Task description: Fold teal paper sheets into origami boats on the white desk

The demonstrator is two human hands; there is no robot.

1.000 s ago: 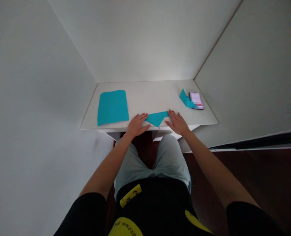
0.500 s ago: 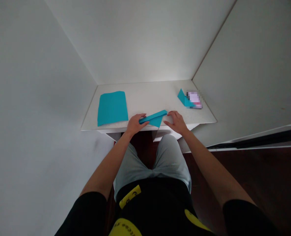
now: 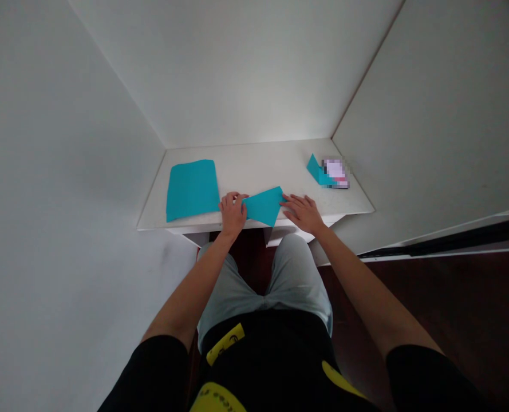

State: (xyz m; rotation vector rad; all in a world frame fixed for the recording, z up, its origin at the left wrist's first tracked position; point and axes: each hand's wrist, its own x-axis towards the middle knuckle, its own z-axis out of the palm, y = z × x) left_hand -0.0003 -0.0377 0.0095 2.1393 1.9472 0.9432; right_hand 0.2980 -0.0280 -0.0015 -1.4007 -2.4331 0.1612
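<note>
A folded piece of teal paper (image 3: 263,206) lies at the front edge of the white desk, its broad flat face turned up. My left hand (image 3: 233,214) is closed at its left end, fingers bent, with the thumb along the paper. At the right end, my right hand (image 3: 304,213) rests with its fingers stretched out and slightly apart, fingertips touching the paper's edge. Left of my left hand lies a larger, flat teal sheet (image 3: 192,190).
At the back right of the desk (image 3: 254,166) sits a small folded teal piece (image 3: 314,169) beside a blurred-out flat object (image 3: 336,173). Walls close in behind and on both sides. Under the desktop there is an open knee space.
The paper between my hands has turned over from a narrow strip on top to a broad flat face. My left fingers have curled, and my right fingers have reached onto the paper's edge.
</note>
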